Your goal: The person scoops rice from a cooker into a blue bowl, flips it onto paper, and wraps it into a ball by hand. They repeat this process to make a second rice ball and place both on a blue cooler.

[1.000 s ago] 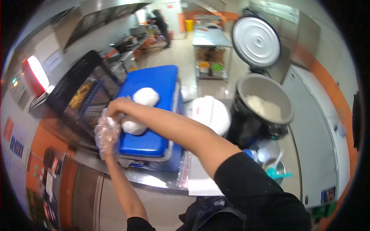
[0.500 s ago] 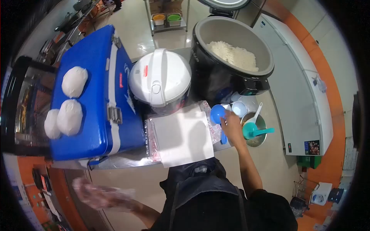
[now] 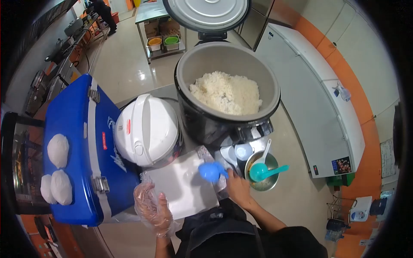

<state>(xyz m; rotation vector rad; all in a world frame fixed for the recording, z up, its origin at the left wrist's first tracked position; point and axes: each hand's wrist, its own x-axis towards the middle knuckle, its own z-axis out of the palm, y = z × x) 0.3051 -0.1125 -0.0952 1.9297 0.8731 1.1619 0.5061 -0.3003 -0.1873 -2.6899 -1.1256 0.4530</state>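
My right hand (image 3: 239,188) is closed on the handle of a blue scoop (image 3: 209,172), whose round bowl hangs over the right part of a stack of white paper (image 3: 185,195). In a clear plastic glove, my left hand (image 3: 151,210) is beside the paper's left edge, thumb and fingers apart, nothing in it. To the right of my right hand, a steel bowl (image 3: 270,184) holds a teal ladle (image 3: 260,171) and a white-handled utensil (image 3: 267,148). Cooked rice (image 3: 226,93) lies in the big open rice cooker (image 3: 189,122) beyond the paper.
A white lidded rice cooker (image 3: 148,129) stands between the large cooker and a blue cooler box (image 3: 71,129), which carries three white wrapped bundles (image 3: 58,150). A chest freezer (image 3: 301,99) is at right. A person (image 3: 104,15) stands far back left.
My left hand has come up from low left to the paper's edge. My right hand has brought the blue scoop left over the paper. The view has shifted, showing more of the large cooker.
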